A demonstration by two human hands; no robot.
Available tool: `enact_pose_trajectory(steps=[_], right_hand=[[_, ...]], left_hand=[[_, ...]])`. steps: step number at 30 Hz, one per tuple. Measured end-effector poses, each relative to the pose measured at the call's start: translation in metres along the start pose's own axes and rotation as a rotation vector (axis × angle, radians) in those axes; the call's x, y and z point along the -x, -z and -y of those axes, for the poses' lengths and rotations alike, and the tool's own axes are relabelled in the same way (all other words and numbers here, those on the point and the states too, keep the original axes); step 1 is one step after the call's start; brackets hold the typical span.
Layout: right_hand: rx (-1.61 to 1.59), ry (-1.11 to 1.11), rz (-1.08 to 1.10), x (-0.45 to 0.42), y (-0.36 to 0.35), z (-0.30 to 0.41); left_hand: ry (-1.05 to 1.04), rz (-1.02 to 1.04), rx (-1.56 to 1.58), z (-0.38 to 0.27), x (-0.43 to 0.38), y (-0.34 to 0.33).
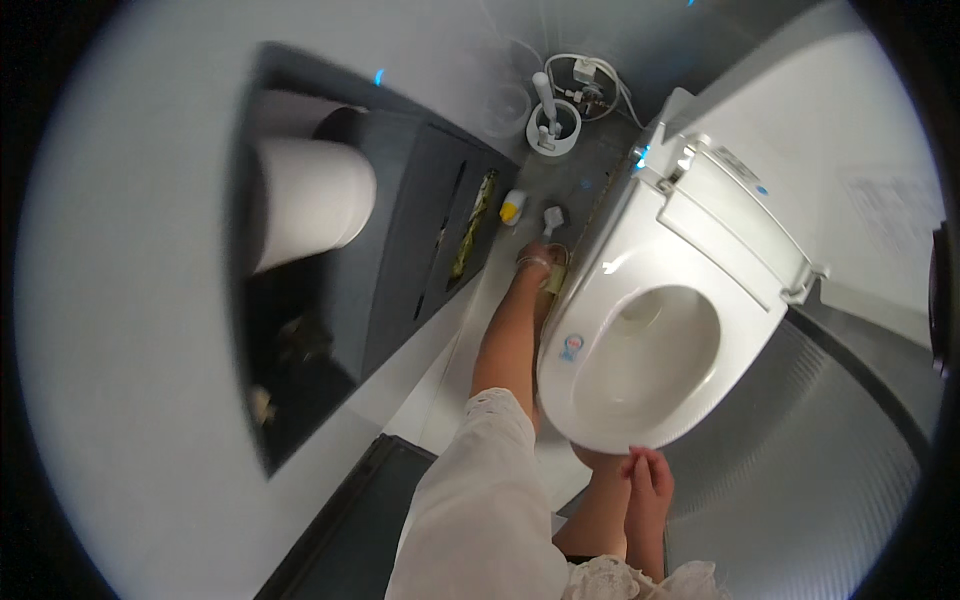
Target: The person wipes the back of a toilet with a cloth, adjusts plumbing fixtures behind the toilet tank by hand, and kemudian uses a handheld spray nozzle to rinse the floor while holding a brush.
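My left hand (535,259) reaches down beside the toilet, low over the floor, and is closed on the handle of a small white brush (553,218); its head points away from me. A yellowish thing (556,278), too unclear to name, lies beside that wrist. A white bottle with a yellow cap (513,208) is on the floor left of the brush. My right hand (649,470) is at the front rim of the white toilet bowl (600,300), its fingers curled; whether it holds anything cannot be told. The toilet's seat and lid are raised.
A toilet brush in a round holder (553,127) stands at the back near a coiled white hose (619,82). At left, a dark wall niche (349,367) holds a toilet paper roll (311,202). A ribbed translucent panel (795,480) is at right. A dark-framed edge (360,517) lies lower left.
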State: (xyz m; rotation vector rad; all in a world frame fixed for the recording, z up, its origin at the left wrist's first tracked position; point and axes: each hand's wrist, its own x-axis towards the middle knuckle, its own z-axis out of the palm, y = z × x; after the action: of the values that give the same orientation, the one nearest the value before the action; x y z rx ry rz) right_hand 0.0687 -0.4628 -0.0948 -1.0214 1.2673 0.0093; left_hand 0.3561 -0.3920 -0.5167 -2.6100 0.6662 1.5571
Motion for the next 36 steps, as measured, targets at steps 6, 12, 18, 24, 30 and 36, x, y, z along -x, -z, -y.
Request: enact_pose_trajectory(steps=[6,12,18,24,30,36], right_hand=[[-0.098,0.052,-0.077,0.034,0.005,-0.023],[-0.172,-0.024,0.016,0.087,0.003,-0.082],[0.069,0.054,0.117,0.165,0.044,-0.126],[0.338,0.119,-0.153,0.278,0.167,-0.227],[0.128,0.01,-0.499,0.395,0.253,-0.3],[0.017,0.039,-0.583,0.459,0.301,-0.302]], left_hand=[[0.419,0.108,1.011,-0.013,0.188,-0.009],[0.412,0.281,1.282,0.063,0.344,-0.031],[0.354,0.428,1.474,0.104,0.465,-0.088],[0.323,0.601,1.16,0.152,0.531,-0.139],[0.351,0.329,1.037,0.163,0.593,-0.132],[0.171,0.101,0.77,0.192,0.609,-0.151]])
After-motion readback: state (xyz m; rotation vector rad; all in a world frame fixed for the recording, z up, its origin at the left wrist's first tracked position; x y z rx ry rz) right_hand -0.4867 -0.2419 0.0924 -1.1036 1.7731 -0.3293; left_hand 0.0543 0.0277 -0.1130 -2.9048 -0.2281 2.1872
